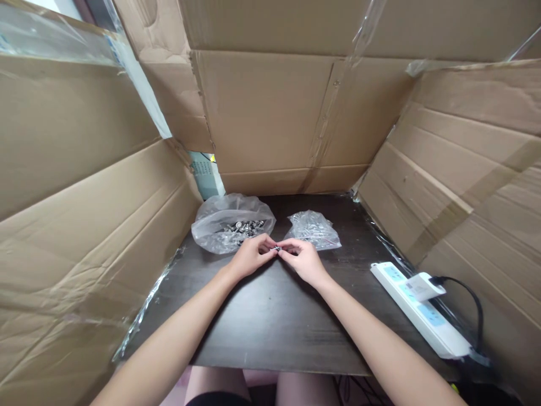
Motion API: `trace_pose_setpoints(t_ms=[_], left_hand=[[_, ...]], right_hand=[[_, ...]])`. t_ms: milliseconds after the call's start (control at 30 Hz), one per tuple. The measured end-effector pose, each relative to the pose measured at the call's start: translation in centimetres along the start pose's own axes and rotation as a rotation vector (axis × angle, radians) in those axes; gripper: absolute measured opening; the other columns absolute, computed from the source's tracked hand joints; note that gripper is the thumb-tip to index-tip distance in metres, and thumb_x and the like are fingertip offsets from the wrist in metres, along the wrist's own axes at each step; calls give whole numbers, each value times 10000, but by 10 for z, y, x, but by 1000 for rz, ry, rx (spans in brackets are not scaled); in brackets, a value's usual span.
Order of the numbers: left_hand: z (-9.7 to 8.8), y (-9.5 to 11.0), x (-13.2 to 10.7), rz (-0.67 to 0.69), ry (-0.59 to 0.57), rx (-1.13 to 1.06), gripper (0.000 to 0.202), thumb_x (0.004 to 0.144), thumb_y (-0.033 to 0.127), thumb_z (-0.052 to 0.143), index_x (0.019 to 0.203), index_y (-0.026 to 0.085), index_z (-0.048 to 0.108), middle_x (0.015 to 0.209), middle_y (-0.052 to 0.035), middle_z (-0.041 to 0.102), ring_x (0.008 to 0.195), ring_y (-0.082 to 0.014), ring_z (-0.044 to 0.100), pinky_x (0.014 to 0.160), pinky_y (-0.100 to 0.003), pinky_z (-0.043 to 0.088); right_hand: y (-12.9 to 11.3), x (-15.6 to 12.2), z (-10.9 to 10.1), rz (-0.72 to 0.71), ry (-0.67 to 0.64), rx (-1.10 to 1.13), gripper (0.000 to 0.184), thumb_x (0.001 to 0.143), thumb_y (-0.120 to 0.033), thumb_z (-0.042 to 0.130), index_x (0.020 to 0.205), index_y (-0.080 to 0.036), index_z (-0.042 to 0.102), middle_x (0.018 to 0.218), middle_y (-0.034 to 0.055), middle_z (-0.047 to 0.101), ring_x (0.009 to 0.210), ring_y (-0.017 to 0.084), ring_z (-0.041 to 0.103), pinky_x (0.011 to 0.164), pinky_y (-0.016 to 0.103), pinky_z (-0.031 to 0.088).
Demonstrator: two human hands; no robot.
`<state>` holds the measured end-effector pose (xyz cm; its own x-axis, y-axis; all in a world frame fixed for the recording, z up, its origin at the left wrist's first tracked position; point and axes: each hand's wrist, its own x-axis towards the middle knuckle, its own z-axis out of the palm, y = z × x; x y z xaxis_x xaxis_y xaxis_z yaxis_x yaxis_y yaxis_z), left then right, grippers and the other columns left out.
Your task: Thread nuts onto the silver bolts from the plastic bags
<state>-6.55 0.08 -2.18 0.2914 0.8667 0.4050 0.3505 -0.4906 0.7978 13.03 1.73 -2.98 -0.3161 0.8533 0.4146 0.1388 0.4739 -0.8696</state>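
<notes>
My left hand (253, 252) and my right hand (302, 256) meet over the middle of the dark table, fingertips pinched together. Between them is a small shiny metal piece (276, 248), too small to name exactly; both hands grip it. Just behind my left hand lies an open clear plastic bag (211, 223) with many small metal and black parts (247, 227) in it. Behind my right hand sits a smaller clear bag (313, 228) of small shiny or transparent pieces, whose kind I cannot make out.
Cardboard walls (270, 113) enclose the dark table (270, 316) at the left, back and right. On the right side a white power strip (422, 316) holds a white plug adapter (425, 286) with a black cable (475, 299).
</notes>
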Motion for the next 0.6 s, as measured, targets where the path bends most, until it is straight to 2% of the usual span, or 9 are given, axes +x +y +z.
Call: trace_pose_setpoints(t_ms=[100,233,433,500,600], left_hand=[[1,-3,0,14,9,-15,202,879,327,694,941,140,653,896,-60,746,756,-150,694,698,-249,539],[1,-2,0,27,9,-1,202,884,335,688,922,140,653,859,-48,739,717,-136,671,668,-234,519],[0,2,-1,42,9,58,182,894,325,670,920,145,680,836,-40,736,705,-134,664,661,-231,513],[0,2,-1,32,7,60,201,893,320,670,1003,152,671,887,-48,751,738,-141,685,691,-239,532],[-1,2,-3,23,2,76,405,880,310,679,1248,168,587,945,-56,767,770,-155,711,739,-261,563]], right_hand=[[7,2,1,33,-12,135,289,755,-325,780,996,-168,806,1026,114,777,920,235,747,910,389,602],[9,4,-2,46,-16,193,286,709,-355,827,942,-189,827,1106,120,759,1005,250,738,961,401,595],[4,3,-1,134,-32,210,299,698,-338,820,944,-168,802,975,112,778,913,253,750,918,424,601],[3,3,-1,154,-31,208,321,688,-337,827,950,-160,776,938,107,780,890,247,749,899,415,602],[3,3,-1,155,-18,198,328,666,-342,842,919,-157,743,905,96,775,866,234,745,882,395,600]])
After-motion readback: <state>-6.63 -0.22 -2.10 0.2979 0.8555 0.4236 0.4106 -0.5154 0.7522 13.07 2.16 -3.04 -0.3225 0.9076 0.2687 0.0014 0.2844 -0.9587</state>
